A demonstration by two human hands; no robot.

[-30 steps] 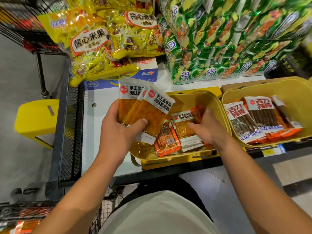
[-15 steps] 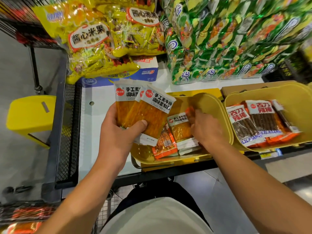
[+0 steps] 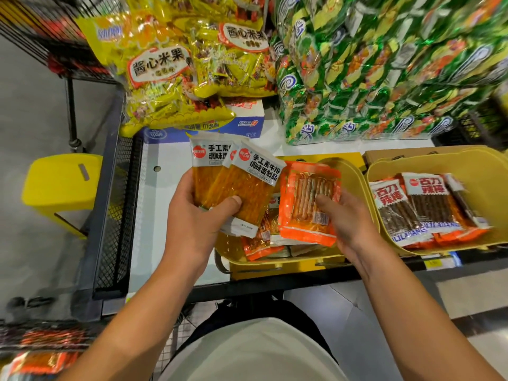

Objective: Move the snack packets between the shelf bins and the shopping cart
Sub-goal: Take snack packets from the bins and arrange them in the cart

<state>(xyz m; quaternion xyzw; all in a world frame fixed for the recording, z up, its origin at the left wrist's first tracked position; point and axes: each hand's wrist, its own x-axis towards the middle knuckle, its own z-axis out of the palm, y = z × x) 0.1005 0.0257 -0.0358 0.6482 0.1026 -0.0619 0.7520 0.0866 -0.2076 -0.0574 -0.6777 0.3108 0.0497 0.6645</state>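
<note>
The left hand (image 3: 192,215) grips a fanned stack of white-topped packets (image 3: 236,185) above the yellow bin (image 3: 354,182), apparently collecting them for the cart, while the right hand (image 3: 346,215) pinches an orange packet (image 3: 308,199) just beside it, over the bin.

white shelf (image 3: 176,215), yellow bins (image 3: 384,166), blue box (image 3: 247,125)
</note>
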